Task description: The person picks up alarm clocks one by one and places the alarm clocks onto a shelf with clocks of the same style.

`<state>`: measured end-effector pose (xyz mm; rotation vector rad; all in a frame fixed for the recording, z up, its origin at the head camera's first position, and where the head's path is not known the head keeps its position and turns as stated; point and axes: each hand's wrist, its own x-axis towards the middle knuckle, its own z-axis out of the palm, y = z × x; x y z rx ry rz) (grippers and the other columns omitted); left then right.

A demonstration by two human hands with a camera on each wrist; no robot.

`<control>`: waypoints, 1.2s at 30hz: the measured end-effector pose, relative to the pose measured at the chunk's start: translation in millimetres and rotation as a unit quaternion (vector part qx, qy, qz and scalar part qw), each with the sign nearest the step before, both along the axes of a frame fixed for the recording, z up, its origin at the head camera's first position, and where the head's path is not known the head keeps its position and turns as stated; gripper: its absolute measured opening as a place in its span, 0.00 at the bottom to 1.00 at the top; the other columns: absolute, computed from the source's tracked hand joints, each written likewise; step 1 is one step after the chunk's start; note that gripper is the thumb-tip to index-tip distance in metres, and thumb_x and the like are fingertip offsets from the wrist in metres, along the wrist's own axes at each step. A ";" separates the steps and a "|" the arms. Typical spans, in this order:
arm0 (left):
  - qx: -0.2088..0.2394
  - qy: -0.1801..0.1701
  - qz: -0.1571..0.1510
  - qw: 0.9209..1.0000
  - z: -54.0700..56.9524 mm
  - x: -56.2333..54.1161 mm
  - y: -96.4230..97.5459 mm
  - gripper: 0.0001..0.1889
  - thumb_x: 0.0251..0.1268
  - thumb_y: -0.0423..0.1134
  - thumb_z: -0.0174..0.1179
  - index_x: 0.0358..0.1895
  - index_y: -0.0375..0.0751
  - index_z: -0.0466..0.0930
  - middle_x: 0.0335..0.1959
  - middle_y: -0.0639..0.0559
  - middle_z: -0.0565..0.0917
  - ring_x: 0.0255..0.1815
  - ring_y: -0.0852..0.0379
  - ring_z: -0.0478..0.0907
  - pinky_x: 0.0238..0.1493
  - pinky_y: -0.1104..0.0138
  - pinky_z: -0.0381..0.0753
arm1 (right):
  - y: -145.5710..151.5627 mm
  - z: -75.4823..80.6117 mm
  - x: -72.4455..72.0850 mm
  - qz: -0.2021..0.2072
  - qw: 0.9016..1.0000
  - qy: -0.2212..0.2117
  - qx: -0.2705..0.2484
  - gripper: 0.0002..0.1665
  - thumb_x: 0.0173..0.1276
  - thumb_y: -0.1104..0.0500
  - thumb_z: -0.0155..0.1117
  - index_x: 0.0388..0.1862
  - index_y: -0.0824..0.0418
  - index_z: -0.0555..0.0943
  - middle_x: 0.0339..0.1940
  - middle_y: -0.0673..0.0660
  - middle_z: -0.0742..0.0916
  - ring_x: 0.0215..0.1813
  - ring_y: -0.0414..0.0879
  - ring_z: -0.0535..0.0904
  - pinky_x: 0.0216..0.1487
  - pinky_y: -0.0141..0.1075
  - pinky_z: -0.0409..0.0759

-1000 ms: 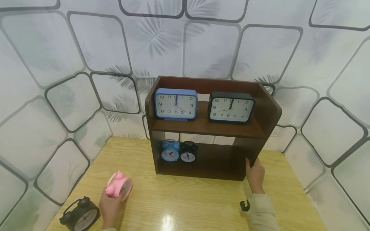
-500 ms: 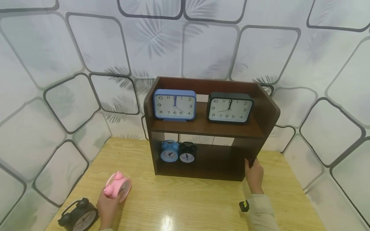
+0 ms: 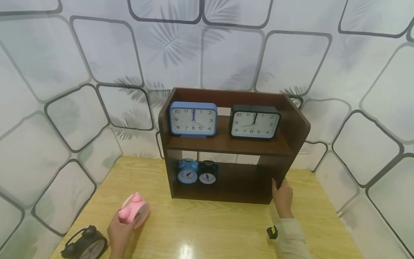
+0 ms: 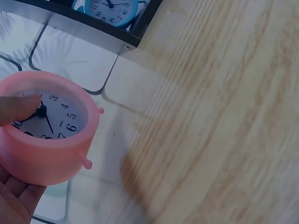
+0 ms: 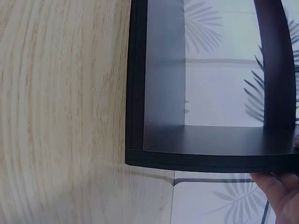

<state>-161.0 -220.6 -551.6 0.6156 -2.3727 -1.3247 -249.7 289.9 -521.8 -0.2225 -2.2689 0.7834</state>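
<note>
Fingers [image 4: 29, 196] of L hand [image 3: 119, 230] curl round pink alarm clk [image 3: 132, 210], thumb [image 4: 16, 109] on its dial [image 4: 67, 112]; clk tilted, L of & fwd of brown shelf unit [image 3: 239, 183]. We can't confirm contact w/ bench [image 3: 210, 230]. R hand [image 3: 283, 198] pinches unit's R side panel [image 3: 273, 167]. We note dk. alarm clk [image 3: 86, 242] beside L hand; blue rect. clk [image 3: 193, 119] & blk rect. clk [image 3: 254, 123] on upper shelf [image 3: 223, 143].

Pink clock [image 3: 133, 211]: round, twin-belled, held in left hand [image 3: 119, 230], thumb over dial, left of shelf. Shelf [image 3: 233, 147]: dark brown, two-tiered, upright; right hand [image 3: 283, 198] grips its right side.
</note>
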 end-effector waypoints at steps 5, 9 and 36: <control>-0.009 0.027 -0.018 0.999 4.0 -0.2 3.4 0.31 0.40 0.39 0.76 0.50 0.27 0.76 0.44 0.28 0.82 0.30 0.77 0.68 0.31 0.78 0.72 | -0.3 -1.4 1.6 -0.001 1.000 -0.003 0.001 0.15 0.64 0.63 0.60 0.35 0.78 0.73 0.26 0.80 0.81 0.28 0.75 0.78 0.28 0.59 0.74; -0.005 0.021 -0.044 0.999 6.0 0.3 4.9 0.31 0.40 0.37 0.75 0.50 0.27 0.76 0.42 0.30 0.82 0.28 0.78 0.67 0.30 0.76 0.73 | -0.5 -0.3 3.4 0.000 1.000 -0.009 0.002 0.16 0.64 0.62 0.60 0.37 0.78 0.73 0.27 0.80 0.81 0.29 0.75 0.79 0.28 0.59 0.74; 0.030 0.058 -0.221 0.973 32.9 -5.7 59.8 0.27 0.37 0.34 0.76 0.46 0.29 0.79 0.39 0.40 0.85 0.33 0.72 0.75 0.35 0.73 0.78 | 0.0 1.9 1.5 0.005 1.000 -0.003 -0.002 0.16 0.64 0.62 0.61 0.40 0.77 0.73 0.28 0.80 0.81 0.29 0.75 0.78 0.31 0.60 0.73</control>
